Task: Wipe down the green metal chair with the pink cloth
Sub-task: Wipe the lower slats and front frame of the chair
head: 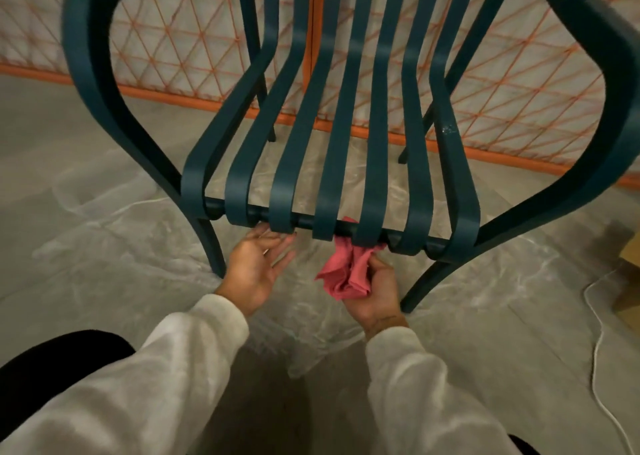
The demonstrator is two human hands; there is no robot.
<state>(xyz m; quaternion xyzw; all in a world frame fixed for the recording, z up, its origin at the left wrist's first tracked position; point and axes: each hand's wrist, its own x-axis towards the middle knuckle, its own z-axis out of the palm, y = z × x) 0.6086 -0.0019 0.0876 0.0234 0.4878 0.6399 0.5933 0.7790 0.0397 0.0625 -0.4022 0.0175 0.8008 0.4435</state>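
The green metal chair [341, 136] fills the view, its curved seat slats running down to a front crossbar and its armrests sweeping out on both sides. My right hand [375, 297] grips the bunched pink cloth [346, 271] just below the front edge. The cloth's top is tucked up around the crossbar between two middle slats. My left hand [258, 264] is palm-up with straight fingers, its fingertips touching the underside of the slat ends left of the cloth.
An orange lattice fence [502, 74] stands right behind the chair. Crinkled clear plastic sheeting [138, 229] covers the grey floor under it. A white cable [597, 350] trails along the floor at right, near a cardboard box [628, 281] at the right edge.
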